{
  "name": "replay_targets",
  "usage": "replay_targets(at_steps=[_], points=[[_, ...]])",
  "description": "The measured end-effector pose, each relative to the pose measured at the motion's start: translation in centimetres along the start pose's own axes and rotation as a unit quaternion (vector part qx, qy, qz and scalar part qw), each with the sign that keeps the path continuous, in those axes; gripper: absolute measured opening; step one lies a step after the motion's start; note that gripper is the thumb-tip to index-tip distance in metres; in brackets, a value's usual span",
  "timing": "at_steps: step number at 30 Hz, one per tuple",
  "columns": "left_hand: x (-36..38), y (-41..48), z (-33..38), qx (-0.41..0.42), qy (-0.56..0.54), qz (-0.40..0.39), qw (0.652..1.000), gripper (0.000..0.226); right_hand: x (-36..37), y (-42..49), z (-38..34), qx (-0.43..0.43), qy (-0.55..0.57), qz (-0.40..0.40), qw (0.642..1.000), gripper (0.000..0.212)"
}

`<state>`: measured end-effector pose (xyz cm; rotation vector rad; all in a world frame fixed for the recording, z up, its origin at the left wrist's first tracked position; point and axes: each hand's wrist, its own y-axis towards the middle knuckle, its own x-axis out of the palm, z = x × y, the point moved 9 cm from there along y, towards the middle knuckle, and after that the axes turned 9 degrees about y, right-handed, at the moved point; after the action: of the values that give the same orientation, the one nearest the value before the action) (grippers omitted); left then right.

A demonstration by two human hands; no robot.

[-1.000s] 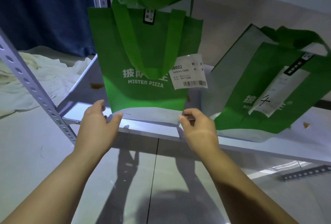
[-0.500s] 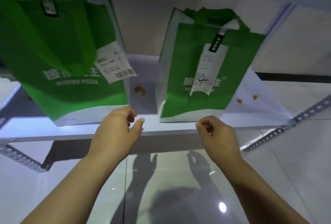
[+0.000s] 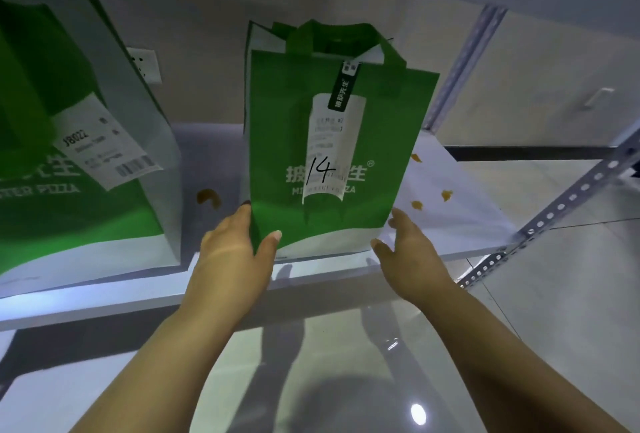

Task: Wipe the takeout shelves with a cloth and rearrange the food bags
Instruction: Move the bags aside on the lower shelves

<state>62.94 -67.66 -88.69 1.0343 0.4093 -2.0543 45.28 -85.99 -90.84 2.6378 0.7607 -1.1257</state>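
While glossy floor tiles shine beneath both forearms, the left hand pinches the lower left corner of the green pizza bag marked 14, thumb on its front, fingers behind its side. The right hand sits at the lower right corner, fingers straight and apart; contact there is unclear. That bag stands upright near the front edge of the white shelf board, where brown stains lie on either side. A second green bag labelled J8022 stands just left. A perforated steel post slants at the right, and a wall socket shows on the grey wall behind.
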Motion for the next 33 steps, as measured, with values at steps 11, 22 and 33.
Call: replay_targets(at_steps=[11,22,33], points=[[0.9,-1.4,-0.8,0.047,-0.048,-0.061,0.996,0.07,0.3,-0.9,-0.9,-0.044,0.032,-0.012,0.998,0.05],[0.3,-2.2,-1.3,0.024,-0.051,-0.017,0.998,0.061,-1.6,-3.2,0.4,-0.008,0.016,0.027,0.999,0.054],[-6.1,-11.1,3.2,0.04,0.096,-0.119,0.987,0.042,-6.5,-10.7,-6.4,-0.044,-0.104,-0.133,0.985,0.023]])
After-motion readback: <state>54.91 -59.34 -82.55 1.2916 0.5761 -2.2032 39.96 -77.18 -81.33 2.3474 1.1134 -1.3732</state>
